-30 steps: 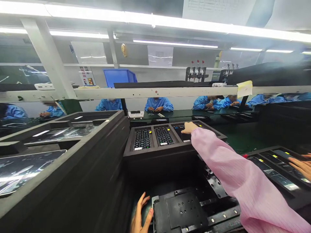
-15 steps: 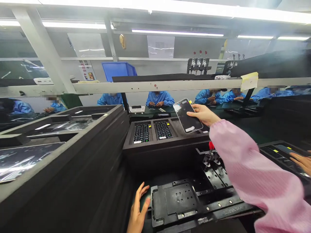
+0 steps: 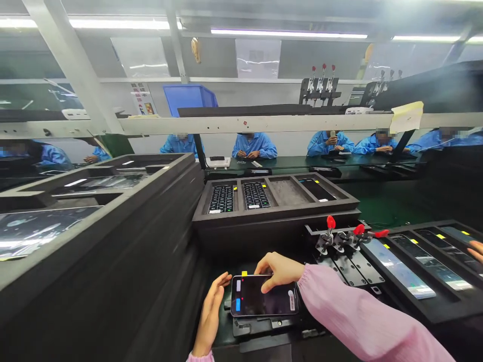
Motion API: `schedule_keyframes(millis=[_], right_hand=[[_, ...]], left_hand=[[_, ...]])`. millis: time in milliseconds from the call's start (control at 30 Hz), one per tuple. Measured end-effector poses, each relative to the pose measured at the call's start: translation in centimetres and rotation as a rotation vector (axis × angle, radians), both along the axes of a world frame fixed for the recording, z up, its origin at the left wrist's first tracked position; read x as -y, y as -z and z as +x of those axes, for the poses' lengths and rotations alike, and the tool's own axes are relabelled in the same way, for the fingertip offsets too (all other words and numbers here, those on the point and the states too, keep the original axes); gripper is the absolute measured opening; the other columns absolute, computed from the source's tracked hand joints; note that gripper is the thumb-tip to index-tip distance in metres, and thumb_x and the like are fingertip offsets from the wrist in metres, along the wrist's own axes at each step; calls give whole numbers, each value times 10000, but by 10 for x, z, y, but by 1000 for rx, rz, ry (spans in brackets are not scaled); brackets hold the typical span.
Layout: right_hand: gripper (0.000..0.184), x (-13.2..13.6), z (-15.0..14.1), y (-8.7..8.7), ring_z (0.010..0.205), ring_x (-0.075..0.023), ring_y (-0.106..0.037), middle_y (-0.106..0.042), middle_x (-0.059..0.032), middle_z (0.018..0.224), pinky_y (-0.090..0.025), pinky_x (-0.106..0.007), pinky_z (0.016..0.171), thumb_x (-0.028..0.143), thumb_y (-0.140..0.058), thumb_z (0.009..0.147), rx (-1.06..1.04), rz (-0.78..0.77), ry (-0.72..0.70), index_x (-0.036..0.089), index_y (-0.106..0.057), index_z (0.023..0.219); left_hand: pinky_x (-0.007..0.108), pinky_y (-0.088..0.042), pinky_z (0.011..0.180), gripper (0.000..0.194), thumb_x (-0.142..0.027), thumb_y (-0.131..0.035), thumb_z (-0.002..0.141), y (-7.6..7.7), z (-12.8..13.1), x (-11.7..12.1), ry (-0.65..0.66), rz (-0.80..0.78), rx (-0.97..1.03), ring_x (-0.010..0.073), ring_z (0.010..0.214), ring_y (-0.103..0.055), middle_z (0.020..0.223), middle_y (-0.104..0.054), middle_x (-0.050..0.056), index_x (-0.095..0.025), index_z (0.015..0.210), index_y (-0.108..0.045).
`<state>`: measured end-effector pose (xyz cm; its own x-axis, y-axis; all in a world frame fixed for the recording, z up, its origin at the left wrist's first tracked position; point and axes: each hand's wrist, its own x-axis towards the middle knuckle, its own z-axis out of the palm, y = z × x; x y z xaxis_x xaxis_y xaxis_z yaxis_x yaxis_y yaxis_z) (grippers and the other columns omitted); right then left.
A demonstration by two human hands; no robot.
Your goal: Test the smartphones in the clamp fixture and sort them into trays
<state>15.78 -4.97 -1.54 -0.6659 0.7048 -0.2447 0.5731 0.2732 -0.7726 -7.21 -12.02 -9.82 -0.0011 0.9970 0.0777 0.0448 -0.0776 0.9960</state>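
My right hand (image 3: 277, 271) grips a dark smartphone (image 3: 252, 301) across its screen, with the thumb on the glass and the fingers at its far edge. A yellow tab, white labels and a blue patch show on the phone. It lies over the black fixture (image 3: 260, 326), covering most of it; whether it is seated there I cannot tell. Close by the phone's left end, my left hand (image 3: 212, 309) is open with its fingers stretched out. Toggle clamps with red handles (image 3: 331, 222) rise to the right of the fixture, above metal plates (image 3: 354, 266).
Behind the fixture, a black foam tray (image 3: 226, 216) bears phones in some slots. A tall foam tray stack (image 3: 158, 216) walls off the left. At right another tray (image 3: 433, 311) holds several phones, near another person's hand (image 3: 477, 250). Co-workers in blue sit beyond.
My right hand has brought the smartphone down from above the back tray to the fixture. My left hand stays beside the fixture. The view has shifted slightly.
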Motion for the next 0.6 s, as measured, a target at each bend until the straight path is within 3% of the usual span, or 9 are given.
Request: schedule_keyframes(millis=[133,267,367,500,600], right_hand=[[400,-10,4,1,607,-115,-571,-631,25,654,-409,-195,547,353,-771,515,118,-8,-52,192,-706,875],[411,-9,0,7,730,-148,-564,-608,-7,770,-416,-228,640,376,-795,467,134,96,-23,200,-711,829],[526,0,-3,15,852,-192,-538,-564,-29,920,-416,-281,708,397,-812,420,175,287,87,231,-670,898],[681,24,-4,14,872,-220,-523,-531,-26,956,-426,-349,716,391,-820,406,229,545,289,254,-562,1021],[505,46,8,-4,823,-163,-528,-535,-3,898,-438,-297,704,312,-759,575,-10,677,445,254,-540,1026]], left_hand=[[354,-350,1004,371,-435,-394,892,-10,6,-8,82,9,-155,217,1158,-493,1213,-582,40,-227,1150,-559],[308,-447,880,313,-419,-461,856,-21,16,-21,159,34,-329,216,1021,-585,1077,-659,38,-226,1018,-648],[294,-465,819,279,-410,-495,836,-26,22,-27,164,61,-359,214,919,-618,948,-691,38,-211,903,-679],[304,-460,813,262,-397,-493,835,-28,28,-29,155,87,-394,216,889,-621,906,-694,41,-203,838,-668],[328,-450,842,264,-401,-472,841,-29,30,-27,151,100,-417,228,931,-611,963,-688,54,-211,840,-656]])
